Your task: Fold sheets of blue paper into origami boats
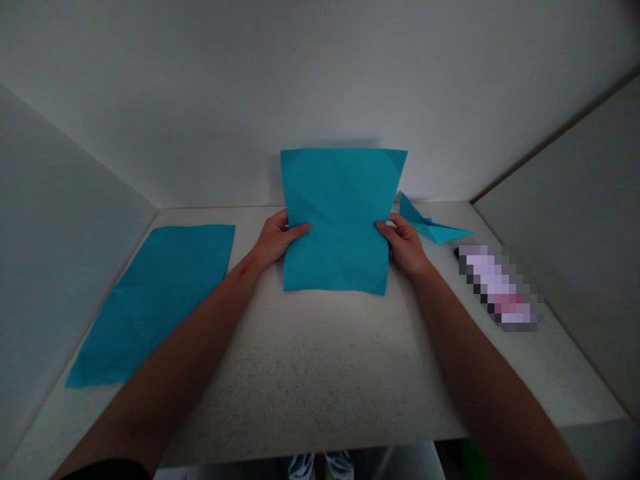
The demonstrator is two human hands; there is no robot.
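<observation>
Between both hands a blue sheet of paper is held up, tilted over the speckled table. My left hand pinches its left edge, thumb in front and the other fingers behind. On the right edge my right hand grips the same way, with its fingers partly hidden by the sheet. Faint creases show on the paper, and its upper part is wider than its middle. Just beyond my right hand lies a folded blue paper plane, its near part close to the knuckles.
A second blue sheet, lightly creased, lies flat at the left, partly under my left forearm. A pixelated phone-like object rests at the right. Pale walls close in the table at the back and both sides.
</observation>
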